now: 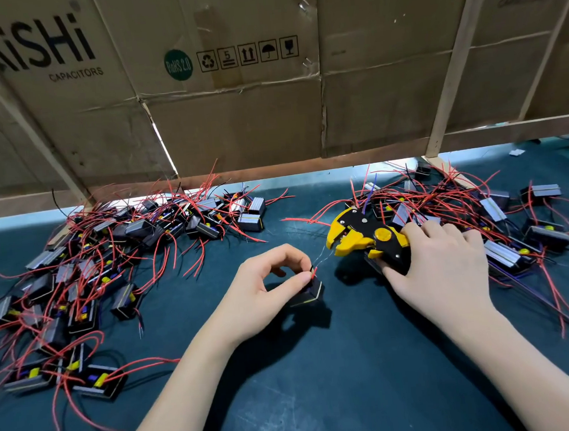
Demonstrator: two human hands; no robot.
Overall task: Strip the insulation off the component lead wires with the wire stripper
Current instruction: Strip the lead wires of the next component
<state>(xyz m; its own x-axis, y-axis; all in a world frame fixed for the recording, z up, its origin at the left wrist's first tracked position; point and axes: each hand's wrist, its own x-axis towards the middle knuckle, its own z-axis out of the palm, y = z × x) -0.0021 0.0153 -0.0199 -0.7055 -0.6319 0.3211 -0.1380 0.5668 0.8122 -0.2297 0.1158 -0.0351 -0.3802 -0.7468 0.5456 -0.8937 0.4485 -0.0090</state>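
Note:
My left hand [268, 285] pinches the red lead wire [313, 273] of a small black component [309, 294] that rests on the dark mat in the middle. Thin bare strands run from the pinch toward the jaws of the yellow and black wire stripper [364, 237]. My right hand [432, 264] grips the stripper's handles just right of centre. The stripper's jaws point left, a short way from my left fingers.
A large heap of black components with red leads [91, 266] covers the left of the mat. A second heap [481, 205] lies behind and right of my right hand. A cardboard wall on a wooden frame [267, 113] closes off the back.

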